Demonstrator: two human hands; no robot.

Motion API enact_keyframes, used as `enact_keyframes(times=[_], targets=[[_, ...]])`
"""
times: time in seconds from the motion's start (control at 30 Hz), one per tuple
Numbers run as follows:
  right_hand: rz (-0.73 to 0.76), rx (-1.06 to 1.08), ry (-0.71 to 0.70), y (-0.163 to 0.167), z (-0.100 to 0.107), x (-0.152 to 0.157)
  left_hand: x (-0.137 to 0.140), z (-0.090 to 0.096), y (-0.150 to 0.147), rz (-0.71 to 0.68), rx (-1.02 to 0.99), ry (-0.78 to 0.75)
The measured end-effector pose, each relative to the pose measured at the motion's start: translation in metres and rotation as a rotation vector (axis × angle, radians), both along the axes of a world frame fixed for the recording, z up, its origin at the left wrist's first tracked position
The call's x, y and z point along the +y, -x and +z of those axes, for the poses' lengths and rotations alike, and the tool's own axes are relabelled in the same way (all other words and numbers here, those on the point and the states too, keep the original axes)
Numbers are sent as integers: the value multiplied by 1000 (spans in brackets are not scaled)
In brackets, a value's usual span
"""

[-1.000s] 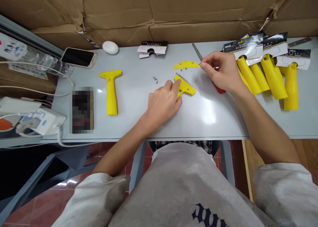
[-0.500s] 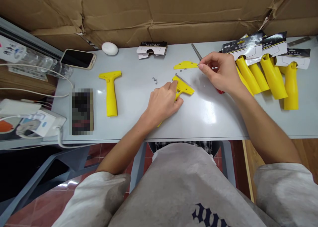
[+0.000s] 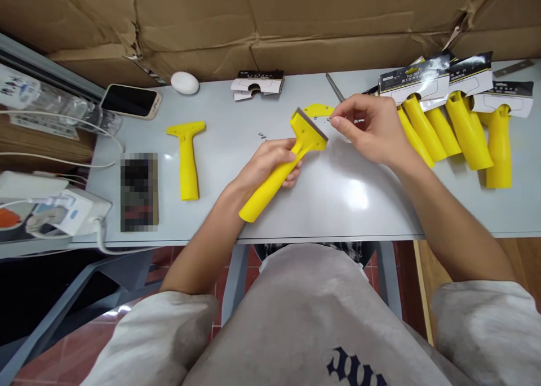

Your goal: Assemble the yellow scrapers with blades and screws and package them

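Observation:
My left hand (image 3: pixel 264 163) is wrapped round a yellow scraper (image 3: pixel 270 191), held tilted above the table, its head with a dark blade edge pointing up and right. Thumb and forefinger of my right hand (image 3: pixel 374 127) pinch a small metal screw (image 3: pixel 328 119) just right of the scraper head. Behind them lies a yellow cover plate (image 3: pixel 318 110), partly covered by the scraper head and my fingers. A few loose screws (image 3: pixel 262 135) rest on the table beyond my left hand. The grey metal shaft of a tool (image 3: pixel 335 87) runs behind my right hand, which hides its other end.
Another yellow scraper (image 3: pixel 188 160) lies at left, near two phones (image 3: pixel 130 101) and a white egg-shaped object (image 3: pixel 185 83). Black-and-white card packaging (image 3: pixel 257 84) sits at the back. Several packaged yellow scrapers (image 3: pixel 469 129) are piled at right. A power strip (image 3: pixel 84 208) with cables occupies the left edge.
My left hand has lifted the scraper off the table and turned it so its handle shows. My right hand has shifted slightly left and down, still pinching the small screw.

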State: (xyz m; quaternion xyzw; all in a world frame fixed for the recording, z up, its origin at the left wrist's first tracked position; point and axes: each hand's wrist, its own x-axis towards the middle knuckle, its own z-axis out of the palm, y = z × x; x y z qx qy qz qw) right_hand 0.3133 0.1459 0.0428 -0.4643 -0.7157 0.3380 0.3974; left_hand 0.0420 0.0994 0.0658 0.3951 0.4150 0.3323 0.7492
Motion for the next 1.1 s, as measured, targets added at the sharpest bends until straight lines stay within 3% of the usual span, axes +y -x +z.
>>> enact_keyframes(times=[0.2, 0.37, 1.1], targets=[[98, -27, 54, 2, 3, -2, 10, -12, -2, 132, -207, 322], [136, -61, 54, 5, 4, -5, 9, -9, -7, 213, -292, 447], [199, -192, -152, 10, -1, -7, 2, -8, -12, 211, -199, 372]])
